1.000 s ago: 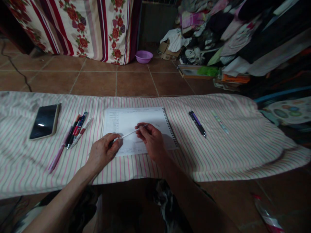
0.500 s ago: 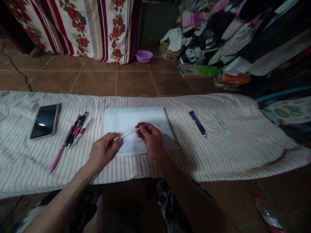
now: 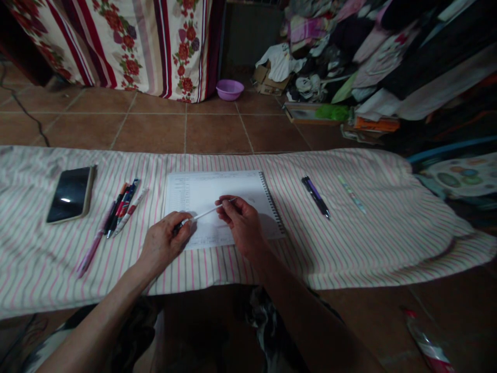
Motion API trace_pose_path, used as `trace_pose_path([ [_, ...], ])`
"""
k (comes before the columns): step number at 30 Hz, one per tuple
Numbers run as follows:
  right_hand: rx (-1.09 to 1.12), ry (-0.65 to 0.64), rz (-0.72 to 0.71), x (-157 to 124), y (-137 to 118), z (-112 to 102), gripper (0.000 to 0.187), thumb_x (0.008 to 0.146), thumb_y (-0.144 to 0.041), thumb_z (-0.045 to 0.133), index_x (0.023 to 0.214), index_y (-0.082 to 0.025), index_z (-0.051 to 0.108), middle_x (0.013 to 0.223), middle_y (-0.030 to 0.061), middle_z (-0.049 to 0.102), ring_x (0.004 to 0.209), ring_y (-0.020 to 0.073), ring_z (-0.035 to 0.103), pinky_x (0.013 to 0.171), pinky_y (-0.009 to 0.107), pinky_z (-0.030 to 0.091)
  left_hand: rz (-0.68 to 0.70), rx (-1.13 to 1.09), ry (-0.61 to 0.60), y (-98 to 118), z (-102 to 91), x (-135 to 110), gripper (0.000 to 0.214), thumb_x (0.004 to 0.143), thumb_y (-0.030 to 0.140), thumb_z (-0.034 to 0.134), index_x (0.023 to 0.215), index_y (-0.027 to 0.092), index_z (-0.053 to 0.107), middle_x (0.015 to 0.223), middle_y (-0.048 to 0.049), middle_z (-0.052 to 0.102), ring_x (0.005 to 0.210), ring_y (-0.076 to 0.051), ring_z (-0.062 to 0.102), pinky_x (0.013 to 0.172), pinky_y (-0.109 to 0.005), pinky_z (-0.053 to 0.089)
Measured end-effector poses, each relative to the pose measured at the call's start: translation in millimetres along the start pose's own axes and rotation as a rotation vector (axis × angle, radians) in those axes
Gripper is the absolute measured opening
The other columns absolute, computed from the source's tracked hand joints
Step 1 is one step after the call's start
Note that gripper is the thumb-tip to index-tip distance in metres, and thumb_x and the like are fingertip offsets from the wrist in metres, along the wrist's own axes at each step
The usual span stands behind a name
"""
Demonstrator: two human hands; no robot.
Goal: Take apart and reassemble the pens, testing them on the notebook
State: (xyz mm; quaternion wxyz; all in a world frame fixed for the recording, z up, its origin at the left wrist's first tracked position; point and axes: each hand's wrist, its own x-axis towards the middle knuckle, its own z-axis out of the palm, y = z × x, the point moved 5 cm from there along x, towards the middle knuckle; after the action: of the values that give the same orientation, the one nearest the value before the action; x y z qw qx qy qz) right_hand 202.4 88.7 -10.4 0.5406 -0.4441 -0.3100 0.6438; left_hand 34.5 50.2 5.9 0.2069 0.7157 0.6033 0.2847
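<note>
With the left hand (image 3: 166, 239) and right hand (image 3: 245, 221) pinching opposite ends of the thin white rod (image 3: 207, 212), support it straight between both grips, over the notebook (image 3: 221, 184) below, without bending.

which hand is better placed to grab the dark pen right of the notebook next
Probably the right hand: it's over the right half of the notebook, nearer the dark pen; the left hand is farther. Both hold a thin white stick, so the right needs freeing first.

brown tiled floor (image 3: 151, 130) | floral striped curtain (image 3: 144, 49) | dim light
</note>
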Motion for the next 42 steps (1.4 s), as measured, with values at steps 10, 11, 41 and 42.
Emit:
trace_pose_path([
  [10, 0.004, 0.012, 0.007, 0.2, -0.8, 0.8, 0.017, 0.065, -0.03, 0.069, 0.078, -0.019, 0.065, 0.077, -0.001, 0.066, 0.063, 0.0071, 0.057, 0.064, 0.023, 0.051, -0.013, -0.022, -0.004, 0.0, 0.1, 0.0, 0.025, 0.086, 0.038, 0.043, 0.091, 0.02, 0.059, 0.085, -0.0039, 0.066, 0.079, -0.018, 0.063, 0.07, -0.03, 0.048],
  [11, 0.004, 0.008, 0.004, 0.2, -0.9, 1.0, 0.017, 0.066, -0.03, 0.069, 0.078, -0.019, 0.065, 0.078, -0.0011, 0.066, 0.063, 0.0069, 0.057, 0.065, 0.023, 0.051, -0.016, -0.027, -0.003, -0.4, 0.3, 0.0, 0.025, 0.085, 0.038, 0.043, 0.091, 0.02, 0.059, 0.085, -0.0041, 0.066, 0.079, -0.018, 0.063, 0.07, -0.03, 0.048],
  [41, 0.023, -0.049, 0.032, -6.0, -2.8, 6.8, 0.017, 0.067, -0.03, 0.069, 0.078, -0.019, 0.066, 0.08, 0.0002, 0.069, 0.065, 0.0092, 0.063, 0.067, 0.024, 0.054, -0.076, -0.088, 0.013, -4.8, -1.7, 1.3, 0.024, 0.082, 0.038, 0.048, 0.089, 0.018, 0.061, 0.076, -0.0025, 0.064, 0.067, -0.015, 0.059, 0.06, -0.026, 0.046],
  [42, 0.02, -0.048, 0.033, -6.1, -3.2, 6.9, 0.017, 0.067, -0.031, 0.069, 0.078, -0.019, 0.067, 0.08, 0.0003, 0.069, 0.065, 0.0091, 0.063, 0.067, 0.024, 0.054, -0.083, -0.092, 0.013, -4.6, -1.9, 1.4, 0.024, 0.082, 0.038, 0.048, 0.088, 0.018, 0.061, 0.075, -0.0022, 0.064, 0.065, -0.014, 0.058, 0.059, -0.026, 0.046],
])
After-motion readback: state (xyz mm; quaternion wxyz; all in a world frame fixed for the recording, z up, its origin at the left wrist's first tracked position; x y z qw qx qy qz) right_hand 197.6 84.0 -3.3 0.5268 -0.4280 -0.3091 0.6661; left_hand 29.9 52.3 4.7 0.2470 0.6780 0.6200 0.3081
